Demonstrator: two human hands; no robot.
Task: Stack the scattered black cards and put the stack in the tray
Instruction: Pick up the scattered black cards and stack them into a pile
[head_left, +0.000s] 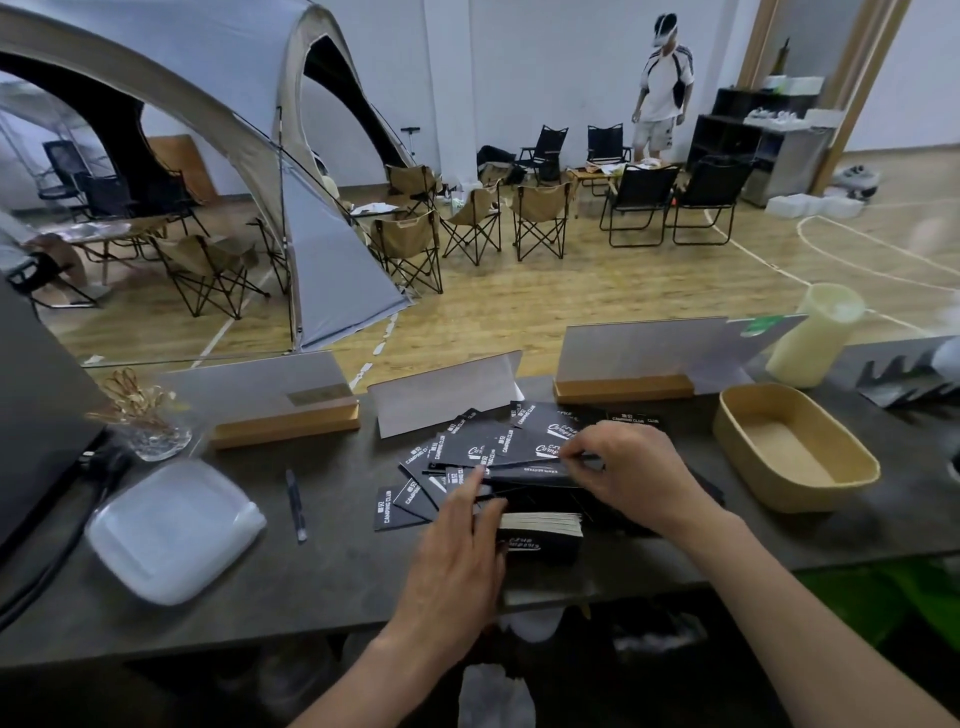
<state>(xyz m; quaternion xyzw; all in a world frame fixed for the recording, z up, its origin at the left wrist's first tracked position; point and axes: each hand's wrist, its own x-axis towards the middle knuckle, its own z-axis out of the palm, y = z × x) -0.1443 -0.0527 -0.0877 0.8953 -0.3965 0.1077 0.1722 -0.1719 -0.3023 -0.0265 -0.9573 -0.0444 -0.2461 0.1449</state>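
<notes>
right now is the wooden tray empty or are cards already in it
Empty. The wooden tray shows only its bare bottom; the black cards still lie scattered on the table, outside it.

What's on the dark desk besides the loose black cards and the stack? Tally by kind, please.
Wooden-base sign holders: 2
Folded grey tent card: 1
Tan oval tray: 1
Clear square plastic lid: 1
Pen: 1
Glass dish of gold clips: 1
Pale yellow cup: 1
Total: 8
</notes>
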